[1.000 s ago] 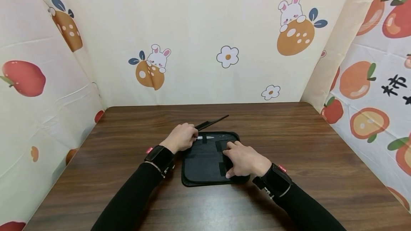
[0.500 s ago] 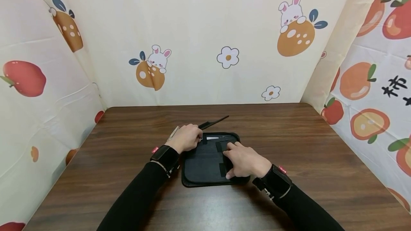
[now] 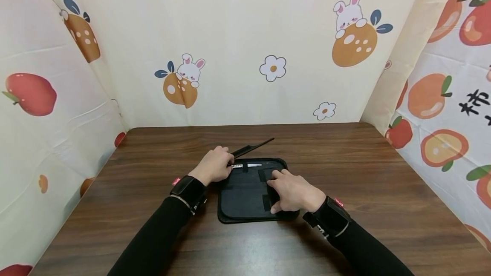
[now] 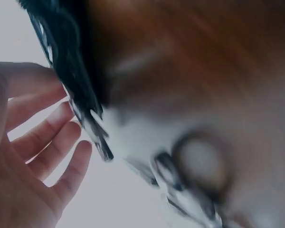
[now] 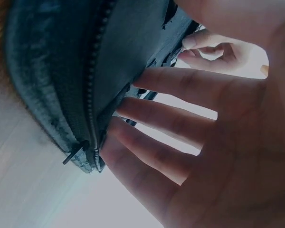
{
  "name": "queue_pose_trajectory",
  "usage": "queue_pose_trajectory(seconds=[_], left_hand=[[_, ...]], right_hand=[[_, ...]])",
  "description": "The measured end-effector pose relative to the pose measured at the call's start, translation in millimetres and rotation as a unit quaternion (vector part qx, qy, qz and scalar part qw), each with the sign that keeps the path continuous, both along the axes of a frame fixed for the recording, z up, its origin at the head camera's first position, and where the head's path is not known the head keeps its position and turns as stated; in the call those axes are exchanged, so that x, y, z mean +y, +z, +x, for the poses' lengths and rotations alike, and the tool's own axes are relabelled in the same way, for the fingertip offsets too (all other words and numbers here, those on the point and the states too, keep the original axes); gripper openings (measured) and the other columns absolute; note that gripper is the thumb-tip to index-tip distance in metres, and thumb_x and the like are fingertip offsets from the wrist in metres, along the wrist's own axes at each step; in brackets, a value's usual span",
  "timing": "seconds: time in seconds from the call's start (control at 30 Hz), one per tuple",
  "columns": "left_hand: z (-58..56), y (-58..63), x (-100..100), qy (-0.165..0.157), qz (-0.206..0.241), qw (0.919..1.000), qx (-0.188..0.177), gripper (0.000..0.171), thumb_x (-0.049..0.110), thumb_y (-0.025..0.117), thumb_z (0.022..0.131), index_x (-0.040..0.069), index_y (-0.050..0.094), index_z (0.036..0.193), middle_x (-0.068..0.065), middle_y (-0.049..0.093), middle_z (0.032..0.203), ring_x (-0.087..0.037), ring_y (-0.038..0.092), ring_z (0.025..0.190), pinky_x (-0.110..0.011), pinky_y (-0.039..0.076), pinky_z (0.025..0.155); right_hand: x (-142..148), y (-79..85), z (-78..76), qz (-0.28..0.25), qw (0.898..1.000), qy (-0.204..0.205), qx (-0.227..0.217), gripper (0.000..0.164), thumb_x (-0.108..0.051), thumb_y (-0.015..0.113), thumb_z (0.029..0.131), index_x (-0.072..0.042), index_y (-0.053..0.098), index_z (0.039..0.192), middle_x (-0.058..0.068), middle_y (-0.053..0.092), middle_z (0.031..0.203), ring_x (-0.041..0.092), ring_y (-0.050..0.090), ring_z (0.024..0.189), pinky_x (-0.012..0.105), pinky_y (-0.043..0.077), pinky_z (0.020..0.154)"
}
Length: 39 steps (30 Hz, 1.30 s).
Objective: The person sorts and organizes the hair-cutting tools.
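A black zippered case (image 3: 239, 203) lies unfolded on the table. A slim silver tool with a pointed tip (image 3: 254, 165) runs through an elastic loop (image 3: 245, 166) near its far edge; its exact kind is unclear. My left hand (image 3: 212, 165) pinches the tool's left end, and the fingertips partly hide it. In the right wrist view those left fingertips (image 5: 192, 47) meet at the case edge. My right hand (image 3: 294, 190) presses on the case's right side, fingers spread and extended. Its fingertips (image 5: 126, 107) touch the lining beside the zipper (image 5: 91, 80).
Behind the case lies a black comb (image 3: 249, 148), partly covered by the left hand. The left wrist view holds a blurred metal object with a dark ring (image 4: 223, 164). Wood-grain table (image 3: 345, 161) surrounds the case; printed cloth (image 3: 238, 24) walls it in.
The silver tool has slid right through the loop. My left hand moved right, then back left, exposing more of the tool. The right hand has stayed on the case.
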<state>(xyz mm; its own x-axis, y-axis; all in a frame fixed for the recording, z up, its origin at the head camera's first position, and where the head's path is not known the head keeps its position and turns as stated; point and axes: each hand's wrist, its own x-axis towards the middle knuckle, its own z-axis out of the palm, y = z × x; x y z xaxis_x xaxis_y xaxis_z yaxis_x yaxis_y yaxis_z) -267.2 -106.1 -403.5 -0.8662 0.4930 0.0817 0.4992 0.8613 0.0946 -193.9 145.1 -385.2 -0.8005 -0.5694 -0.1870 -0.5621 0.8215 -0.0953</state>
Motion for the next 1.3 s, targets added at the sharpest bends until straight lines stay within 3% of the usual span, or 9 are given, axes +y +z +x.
queue_pose_trajectory(seconds=[0.13, 0.33, 0.43, 0.6, 0.87, 1.3], left_hand=[[-0.2, 1.8, -6.8, 0.019, 0.009, 0.9991, -0.038, 0.017, 0.02, 0.063, 0.09, 0.015, 0.071, 0.104, -0.004, 0.054, 0.102, -0.023, 0.053, 0.093, -0.039, 0.046, 0.081], [0.8, 3.5, -8.3, 0.014, 0.029, 0.9968, -0.073, 0.018, 0.017, 0.063, 0.09, 0.013, 0.07, 0.106, -0.004, 0.053, 0.102, -0.019, 0.053, 0.081, -0.037, 0.046, 0.075], [0.9, 2.4, -6.8, 0.005, 0.037, 0.9969, -0.069, 0.017, 0.015, 0.063, 0.089, 0.014, 0.071, 0.105, -0.003, 0.054, 0.101, -0.02, 0.055, 0.085, -0.041, 0.045, 0.087], [0.2, 0.6, -3.4, -0.02, 0.044, 0.9974, -0.053, 0.017, 0.012, 0.063, 0.088, 0.015, 0.072, 0.102, -0.002, 0.058, 0.1, -0.024, 0.057, 0.097, -0.051, 0.033, 0.103], [1.3, 0.5, 0.5, -0.019, 0.06, 0.9968, -0.049, 0.019, 0.009, 0.064, 0.086, 0.014, 0.073, 0.102, -0.002, 0.062, 0.101, -0.025, 0.059, 0.099, -0.054, 0.034, 0.1], [2.5, -2.6, 5.2, -0.015, 0.047, 0.9984, -0.026, 0.018, 0.011, 0.065, 0.087, 0.019, 0.075, 0.101, 0.001, 0.063, 0.101, -0.023, 0.058, 0.102, -0.055, 0.03, 0.104]], right_hand=[[-0.1, 0.5, -0.2, 0.005, 1.0, -0.003, 0.001, 0.068, -0.046, 0.078, 0.074, -0.01, 0.06, 0.129, -0.003, 0.046, 0.101, 0.016, 0.04, 0.088, 0.031, 0.041, 0.067], [-0.8, 0.3, 0.0, 0.006, 1.0, -0.005, 0.0, 0.068, -0.046, 0.078, 0.075, -0.01, 0.059, 0.13, -0.002, 0.047, 0.103, 0.015, 0.04, 0.087, 0.031, 0.041, 0.067], [-1.0, 0.2, 0.3, 0.007, 1.0, -0.007, 0.001, 0.068, -0.046, 0.078, 0.074, -0.01, 0.059, 0.13, -0.003, 0.047, 0.102, 0.015, 0.04, 0.088, 0.031, 0.042, 0.067], [-1.1, 0.5, 0.4, 0.008, 1.0, -0.009, 0.002, 0.068, -0.046, 0.078, 0.074, -0.01, 0.06, 0.13, -0.003, 0.046, 0.101, 0.016, 0.04, 0.088, 0.031, 0.042, 0.067], [-0.7, -1.3, -0.3, 0.007, 1.0, -0.008, 0.001, 0.069, -0.046, 0.078, 0.074, -0.01, 0.059, 0.13, -0.002, 0.047, 0.102, 0.015, 0.039, 0.088, 0.03, 0.042, 0.067], [-1.2, -1.2, -0.9, 0.015, 1.0, -0.003, 0.009, 0.069, -0.047, 0.077, 0.075, -0.01, 0.06, 0.129, -0.002, 0.047, 0.102, 0.016, 0.04, 0.088, 0.032, 0.043, 0.067]])
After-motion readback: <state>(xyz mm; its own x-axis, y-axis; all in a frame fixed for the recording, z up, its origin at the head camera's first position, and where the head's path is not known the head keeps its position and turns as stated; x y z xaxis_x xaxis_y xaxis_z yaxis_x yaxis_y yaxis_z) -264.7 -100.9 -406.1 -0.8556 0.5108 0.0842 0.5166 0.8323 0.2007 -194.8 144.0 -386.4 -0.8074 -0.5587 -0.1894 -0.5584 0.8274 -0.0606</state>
